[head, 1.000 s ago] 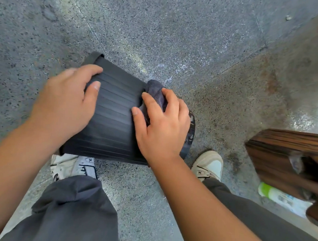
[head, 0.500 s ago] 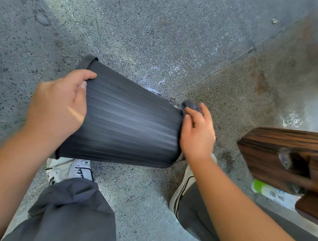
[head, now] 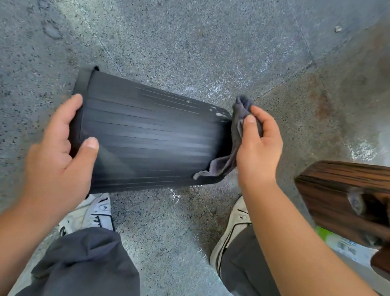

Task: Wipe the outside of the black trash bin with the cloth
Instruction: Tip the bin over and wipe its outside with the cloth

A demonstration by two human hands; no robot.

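Left hand [head: 63, 160] grips the rim end of the black bin [head: 147, 136], thumb across its ribbed side. Right hand [head: 257, 148] pinches the grey cloth [head: 234, 137] at the bin's base. Bin held sideways above the stone floor [head: 198, 42].

I'm seeing the ribbed black trash bin [head: 147, 139] lying sideways, rim facing left, whitish specks near its base; the grey cloth [head: 233, 139] is hanging crumpled against that base.

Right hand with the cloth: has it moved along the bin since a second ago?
Yes. The right hand slid the cloth off the ribbed side to the bin's base end, toward the wooden furniture.
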